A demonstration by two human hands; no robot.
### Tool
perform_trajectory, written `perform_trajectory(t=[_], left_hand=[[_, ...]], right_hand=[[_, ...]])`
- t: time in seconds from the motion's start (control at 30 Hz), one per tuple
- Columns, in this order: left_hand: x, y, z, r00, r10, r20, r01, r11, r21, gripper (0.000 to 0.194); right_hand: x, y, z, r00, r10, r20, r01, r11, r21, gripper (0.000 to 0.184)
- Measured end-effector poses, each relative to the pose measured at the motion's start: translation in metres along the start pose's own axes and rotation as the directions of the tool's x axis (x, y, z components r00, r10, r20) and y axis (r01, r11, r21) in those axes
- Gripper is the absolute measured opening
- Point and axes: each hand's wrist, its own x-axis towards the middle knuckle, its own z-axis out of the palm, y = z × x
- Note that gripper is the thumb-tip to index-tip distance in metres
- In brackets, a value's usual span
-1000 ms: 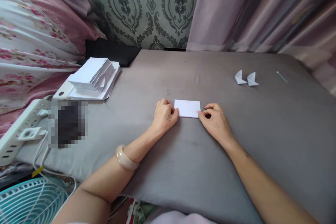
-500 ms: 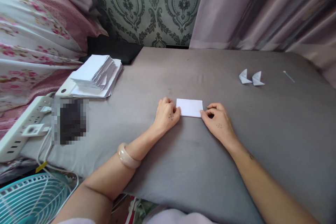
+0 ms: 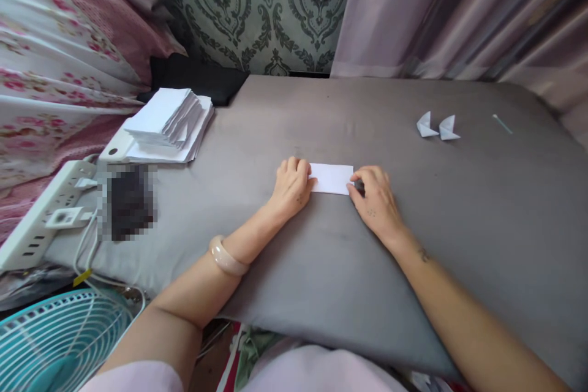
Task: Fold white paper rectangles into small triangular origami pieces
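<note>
A small white rectangle of folded paper (image 3: 331, 179) lies flat on the grey cloth surface, between my two hands. My left hand (image 3: 293, 182) grips its left edge, thumb at the near left corner and fingers curled at the far one. At the right edge, my right hand (image 3: 374, 199) has thumb and fingers closed on the paper's side. Farther off to the right, two small folded paper shapes (image 3: 427, 125) with pointed tips stand side by side.
A stack of white paper (image 3: 160, 116) sits at the left, near a black folded cloth (image 3: 197, 78). Along the left edge are a white power strip (image 3: 41, 220) with plugs and cables, a blurred-out dark object (image 3: 131, 202) and a teal fan (image 3: 59, 343). A thin stick (image 3: 503, 124) lies far right.
My right hand's fingers have drawn in closer to the paper's right edge. My left fingers have moved onto the paper's far left corner. The whole view has shifted slightly.
</note>
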Motion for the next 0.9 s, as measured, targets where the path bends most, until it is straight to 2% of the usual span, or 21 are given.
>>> perform_trajectory(t=[0.07,0.13,0.17,0.23,0.33,0.47,0.57,0.9], left_hand=[[0.002,-0.001,-0.001,0.992,0.120,0.049,-0.121,0.992,0.029,0.016],[0.004,-0.003,0.000,0.963,0.246,0.107,-0.246,0.969,-0.005,0.024],[0.004,-0.003,0.001,0.956,0.274,0.108,-0.272,0.962,-0.032,0.027],[0.003,-0.003,0.003,0.964,0.260,0.059,-0.255,0.963,-0.090,0.025],[0.001,0.000,0.007,0.985,0.169,-0.026,-0.171,0.974,-0.150,0.019],[-0.004,0.004,0.008,0.991,0.125,-0.039,-0.129,0.981,-0.147,0.010],[-0.006,0.005,0.006,0.991,0.132,-0.010,-0.132,0.982,-0.137,0.012],[-0.006,0.003,0.005,0.988,0.131,0.078,-0.123,0.987,-0.102,0.019]], right_hand=[[0.000,-0.005,-0.002,0.990,-0.108,0.089,0.109,0.994,-0.008,0.018],[-0.001,-0.011,-0.005,0.975,-0.147,0.164,0.156,0.987,-0.043,0.027],[-0.003,-0.015,-0.007,0.970,-0.148,0.191,0.166,0.983,-0.081,0.029],[-0.007,-0.024,-0.012,0.963,-0.139,0.231,0.184,0.965,-0.188,0.032],[-0.015,-0.042,-0.016,0.954,-0.115,0.278,0.210,0.918,-0.337,0.036],[-0.025,-0.061,-0.016,0.944,-0.079,0.321,0.224,0.866,-0.447,0.045],[-0.029,-0.066,-0.013,0.938,-0.073,0.339,0.233,0.857,-0.459,0.047],[-0.031,-0.061,-0.009,0.954,-0.058,0.294,0.171,0.912,-0.374,0.047]])
